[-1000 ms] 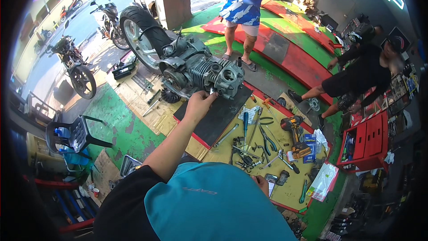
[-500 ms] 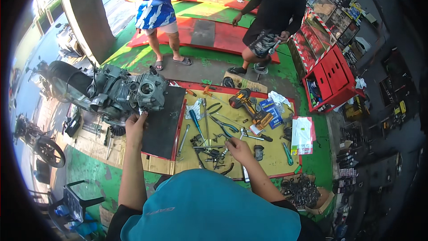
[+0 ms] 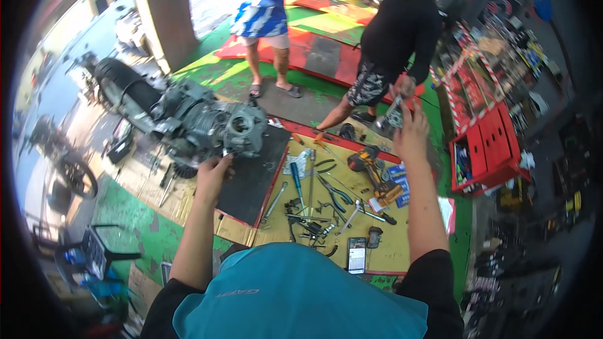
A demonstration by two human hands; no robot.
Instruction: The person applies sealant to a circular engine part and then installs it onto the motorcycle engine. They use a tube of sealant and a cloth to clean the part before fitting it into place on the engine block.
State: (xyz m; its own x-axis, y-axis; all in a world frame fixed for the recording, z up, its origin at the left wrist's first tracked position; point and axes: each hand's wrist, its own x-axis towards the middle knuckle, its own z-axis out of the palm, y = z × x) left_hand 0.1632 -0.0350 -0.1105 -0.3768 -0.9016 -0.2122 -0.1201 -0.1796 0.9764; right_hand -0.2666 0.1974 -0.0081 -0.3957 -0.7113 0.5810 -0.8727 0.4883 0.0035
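Note:
A grey motorcycle engine (image 3: 220, 125) lies at the left on the board. My left hand (image 3: 215, 176) is at its lower front side, the fingertips pinched by a small shiny piece; whether that is loose or part of the engine I cannot make out. My right hand (image 3: 412, 129) is stretched forward over the far right side, fingers extended. Just beyond it, a person's hand (image 3: 404, 86) holds out a shiny metal piece (image 3: 392, 115), blurred and partly behind my fingers. I cannot tell whether my right hand touches it.
A yellowish board carries a cordless drill (image 3: 375, 174), a blue-handled screwdriver (image 3: 297, 180), pliers (image 3: 336, 194), loose parts and a phone (image 3: 356, 255). A red tool cabinet (image 3: 483, 144) stands at right. A second person (image 3: 260, 0) stands ahead. A plastic chair (image 3: 100, 254) is at lower left.
My right hand has left the loose parts on the board and reached forward to the other person's hand. That person has leaned nearer with the metal piece. My left hand stays at the engine.

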